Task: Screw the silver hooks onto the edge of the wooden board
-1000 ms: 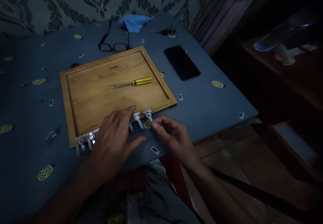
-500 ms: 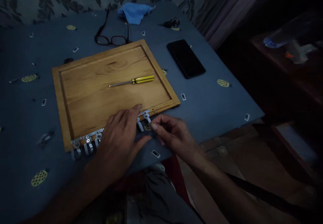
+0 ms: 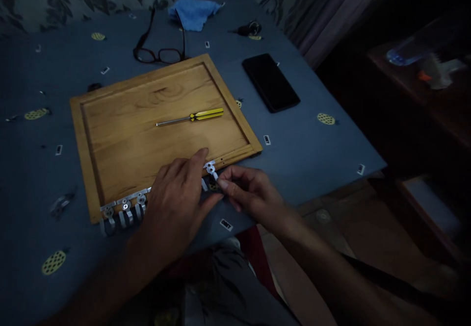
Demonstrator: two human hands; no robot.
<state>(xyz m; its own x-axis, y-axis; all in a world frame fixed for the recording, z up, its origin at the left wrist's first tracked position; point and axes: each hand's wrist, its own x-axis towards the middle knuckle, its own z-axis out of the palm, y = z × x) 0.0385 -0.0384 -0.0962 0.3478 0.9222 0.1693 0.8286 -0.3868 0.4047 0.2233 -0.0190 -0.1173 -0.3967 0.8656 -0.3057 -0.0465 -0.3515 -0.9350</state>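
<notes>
A framed wooden board (image 3: 121,144) lies flat with a row of metal hooks (image 3: 125,207) along its near edge. My left hand (image 3: 172,198) rests over the middle of that row, fingers stretched out, thumb apart, hiding several hooks. At the row's right end, my right hand (image 3: 250,191) is closed, thumb and forefinger pinching the tip of a metal hook (image 3: 211,168). That hook's holed plate sits against the board's edge. Small dark holes show in the wood just to its right. A yellow-and-black screwdriver (image 3: 206,114) lies on the board.
On the blue patterned tablecloth (image 3: 301,154) are a black phone (image 3: 271,83), glasses (image 3: 160,55), a blue cloth (image 3: 195,13) and keys (image 3: 248,28). A loose metal piece (image 3: 62,203) lies at the left. The table's right edge drops to a tiled floor.
The view has shifted slightly. The pinched hook has turned a little, and the hook beside it is now more hidden by my left hand. Both hands keep nearly the same pose.
</notes>
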